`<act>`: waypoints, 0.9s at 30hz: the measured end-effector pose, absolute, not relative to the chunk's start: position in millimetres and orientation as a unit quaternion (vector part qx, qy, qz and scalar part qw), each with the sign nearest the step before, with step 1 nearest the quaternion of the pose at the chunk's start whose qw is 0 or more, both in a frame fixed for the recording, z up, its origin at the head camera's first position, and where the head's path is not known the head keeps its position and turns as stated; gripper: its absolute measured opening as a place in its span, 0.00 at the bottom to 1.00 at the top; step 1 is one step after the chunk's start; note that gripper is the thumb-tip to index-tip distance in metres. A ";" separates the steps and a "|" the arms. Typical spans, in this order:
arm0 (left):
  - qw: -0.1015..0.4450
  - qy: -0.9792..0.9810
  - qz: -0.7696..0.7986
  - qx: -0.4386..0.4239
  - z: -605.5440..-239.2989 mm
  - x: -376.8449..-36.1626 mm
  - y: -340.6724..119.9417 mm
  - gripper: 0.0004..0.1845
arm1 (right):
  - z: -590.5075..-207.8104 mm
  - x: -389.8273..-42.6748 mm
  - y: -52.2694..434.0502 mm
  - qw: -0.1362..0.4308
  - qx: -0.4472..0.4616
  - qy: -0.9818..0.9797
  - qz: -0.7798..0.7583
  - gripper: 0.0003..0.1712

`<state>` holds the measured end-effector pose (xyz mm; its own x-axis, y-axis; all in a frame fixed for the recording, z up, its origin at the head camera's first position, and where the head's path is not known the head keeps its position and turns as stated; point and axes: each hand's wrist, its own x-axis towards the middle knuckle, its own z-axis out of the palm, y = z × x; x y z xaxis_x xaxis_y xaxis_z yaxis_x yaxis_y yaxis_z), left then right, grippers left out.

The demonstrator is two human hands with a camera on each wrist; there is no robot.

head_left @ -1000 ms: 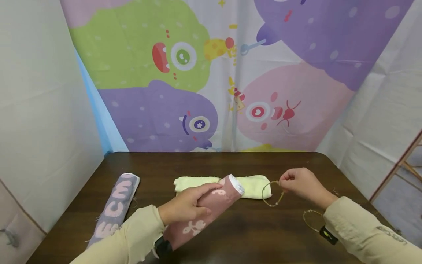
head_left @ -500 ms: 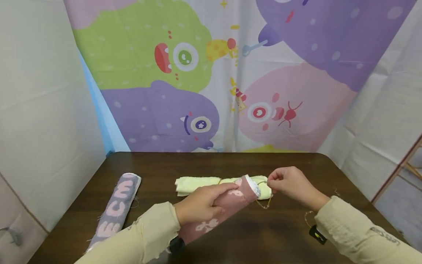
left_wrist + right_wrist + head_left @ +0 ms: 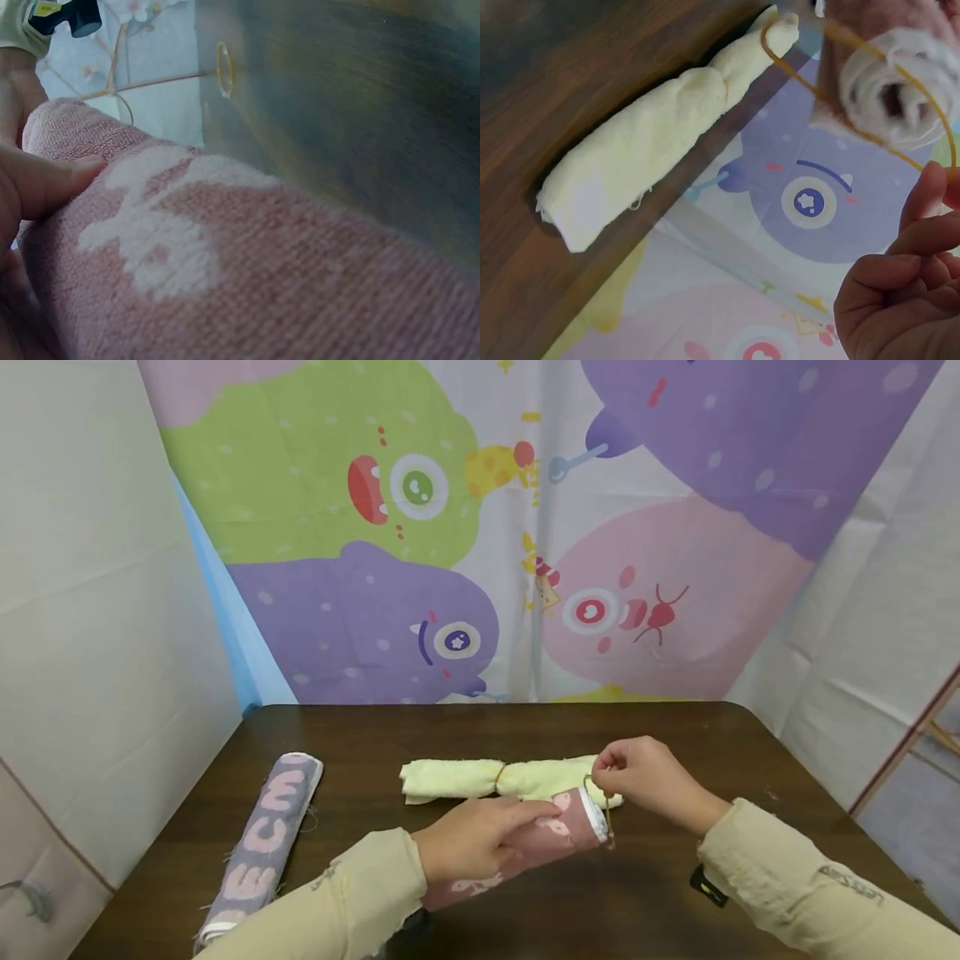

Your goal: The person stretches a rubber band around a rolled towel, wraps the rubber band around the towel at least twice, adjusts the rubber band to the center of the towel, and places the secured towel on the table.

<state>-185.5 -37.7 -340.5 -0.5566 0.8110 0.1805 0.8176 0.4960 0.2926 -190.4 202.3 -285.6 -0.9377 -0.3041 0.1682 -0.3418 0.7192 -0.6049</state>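
Lower centre of the head view: my left hand grips the rolled pink towel, fingers wrapped round it. My right hand pinches a yellow rubber band looped at the roll's end. Yellow towel roll lies just behind.

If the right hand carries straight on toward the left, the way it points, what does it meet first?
Most likely the rolled pink towel. The right hand pinches a rubber band open just at the roll's white end, which the left hand grips. The yellow towel lies just behind; depth between them is unclear.
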 end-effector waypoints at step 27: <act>0.096 -0.888 -0.209 -0.397 -345.3 -189.5 -39.8 0.32 | -287.0 -187.6 182.8 0.029 0.121 -0.891 0.437 0.06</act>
<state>-189.5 -39.8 -345.3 -0.6661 0.6653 0.3371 0.7459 0.5972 0.2950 -187.6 182.8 -287.0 -0.9690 -0.1904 0.1577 -0.2413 0.5893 -0.7710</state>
